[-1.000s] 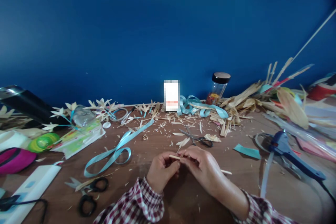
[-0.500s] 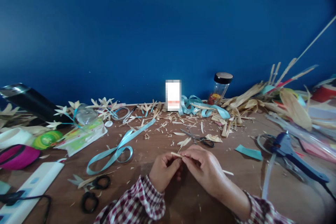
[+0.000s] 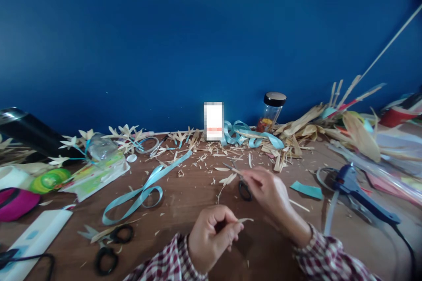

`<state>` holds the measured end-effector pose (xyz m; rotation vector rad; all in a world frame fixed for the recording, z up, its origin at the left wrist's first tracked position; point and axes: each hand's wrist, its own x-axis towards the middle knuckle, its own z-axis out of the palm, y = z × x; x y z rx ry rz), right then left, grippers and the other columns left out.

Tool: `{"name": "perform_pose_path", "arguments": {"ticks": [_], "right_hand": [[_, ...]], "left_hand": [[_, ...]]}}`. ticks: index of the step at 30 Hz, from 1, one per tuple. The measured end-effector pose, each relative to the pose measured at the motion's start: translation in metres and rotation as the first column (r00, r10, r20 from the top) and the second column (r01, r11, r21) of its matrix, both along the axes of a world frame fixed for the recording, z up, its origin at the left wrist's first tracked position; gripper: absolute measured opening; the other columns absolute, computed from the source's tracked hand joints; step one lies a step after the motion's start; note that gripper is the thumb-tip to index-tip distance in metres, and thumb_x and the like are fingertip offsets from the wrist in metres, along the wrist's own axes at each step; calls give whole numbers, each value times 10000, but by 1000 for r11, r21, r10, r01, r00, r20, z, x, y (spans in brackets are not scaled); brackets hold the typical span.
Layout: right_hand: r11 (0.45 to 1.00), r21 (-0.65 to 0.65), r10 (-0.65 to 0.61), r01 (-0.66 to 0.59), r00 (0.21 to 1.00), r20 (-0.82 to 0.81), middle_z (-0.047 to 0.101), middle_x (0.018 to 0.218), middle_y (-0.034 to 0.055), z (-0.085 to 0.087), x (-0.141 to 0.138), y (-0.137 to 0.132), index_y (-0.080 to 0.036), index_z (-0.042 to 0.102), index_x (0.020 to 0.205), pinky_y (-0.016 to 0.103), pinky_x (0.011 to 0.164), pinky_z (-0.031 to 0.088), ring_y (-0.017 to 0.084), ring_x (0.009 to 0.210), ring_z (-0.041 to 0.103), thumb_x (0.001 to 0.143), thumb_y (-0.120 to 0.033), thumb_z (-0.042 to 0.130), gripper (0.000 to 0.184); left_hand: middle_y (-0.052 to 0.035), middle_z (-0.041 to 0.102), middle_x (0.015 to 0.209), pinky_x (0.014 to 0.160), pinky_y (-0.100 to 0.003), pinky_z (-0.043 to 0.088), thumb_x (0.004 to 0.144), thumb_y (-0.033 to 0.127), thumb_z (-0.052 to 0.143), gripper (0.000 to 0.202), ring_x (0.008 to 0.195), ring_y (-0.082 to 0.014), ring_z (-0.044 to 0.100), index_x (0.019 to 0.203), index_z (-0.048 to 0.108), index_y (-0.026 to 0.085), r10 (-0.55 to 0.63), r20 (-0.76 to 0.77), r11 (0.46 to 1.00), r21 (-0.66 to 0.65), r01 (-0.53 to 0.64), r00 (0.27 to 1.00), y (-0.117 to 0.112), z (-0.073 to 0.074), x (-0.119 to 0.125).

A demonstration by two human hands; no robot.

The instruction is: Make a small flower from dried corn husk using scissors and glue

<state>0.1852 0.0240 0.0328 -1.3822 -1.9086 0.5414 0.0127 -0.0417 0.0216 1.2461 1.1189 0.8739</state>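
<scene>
A short pale strip, apparently corn husk, sticks out from between the thumb and fingers of my left hand, which is closed in a pinch low in the middle. Farther forward and to the right, my right hand has its fingers closed on black-handled scissors. One handle loop hangs below the fingers and the blades point up-left. Part of the scissors is hidden by the hand. Pale husk scraps lie just left of the blades.
A second pair of scissors and a blue ribbon lie to the left, near a power strip. To the right are a glue gun, a teal piece and dried husks. A lidded jar stands behind.
My hands have come apart. The right hand has moved forward onto the scissors and shifted them; the left hand has drawn slightly back, keeping a pale strip.
</scene>
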Motion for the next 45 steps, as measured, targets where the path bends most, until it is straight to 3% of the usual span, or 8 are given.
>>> {"name": "perform_pose_path", "arguments": {"ticks": [3,8,14,20,24,29,35,45], "right_hand": [[999,3,-41,42,991,-129,652,879,53,5,6,5,-192,641,973,250,668,453,170,776,594,862,-295,477,223],[973,-147,138,-177,961,-241,609,702,-1,16,-11,-14,-187,591,882,211,557,421,127,623,539,863,-288,478,152],[927,-224,242,-302,934,-262,645,911,15,13,-22,-25,-224,576,1072,215,611,451,123,683,580,810,-201,553,264],[940,-177,262,-292,949,-178,687,850,18,3,-28,-28,-229,666,889,233,699,454,157,791,620,835,-158,500,188],[975,-79,204,-207,978,-47,695,860,12,-2,-22,-20,-254,671,898,241,689,451,163,783,627,833,-187,509,187],[996,-21,-89,88,996,-30,698,897,49,-1,3,4,-224,671,914,282,695,464,196,785,631,846,-274,498,193],[954,-206,145,-217,938,-313,672,844,30,14,-11,-15,-192,580,1073,223,578,468,141,660,597,855,-317,498,265],[928,-179,251,-325,905,-343,652,820,19,3,-24,-21,-182,640,806,230,718,444,143,784,589,840,-190,520,125]], "left_hand": [[9,546,529,386,-172,370,726,427,606,309,386,-53,451,687,604,121,128,124,987,-112,-114,984,4,-3,1],[39,522,493,340,-144,322,646,446,667,340,342,-25,394,685,592,116,387,228,909,-258,-328,893,21,-17,-7],[34,522,510,363,-164,366,696,398,616,284,369,-44,423,677,576,117,248,90,967,-82,-241,965,17,-14,-6],[36,489,487,363,-163,345,742,388,561,289,365,-48,416,611,523,132,189,-32,982,13,-189,981,13,-13,-3],[37,488,478,346,-154,303,743,423,565,319,347,-35,376,615,518,135,168,9,985,-27,-168,986,10,-8,-4],[13,533,505,362,-160,348,739,446,583,334,364,-43,421,669,580,119,104,104,991,-95,-94,989,5,-5,-3],[34,524,489,330,-137,322,676,460,641,347,339,-27,399,635,557,126,337,182,933,-194,-302,924,18,-20,-5],[17,550,510,367,-163,397,684,414,630,300,379,-55,454,657,584,119,225,59,969,-121,-216,973,14,-15,-3]]}}
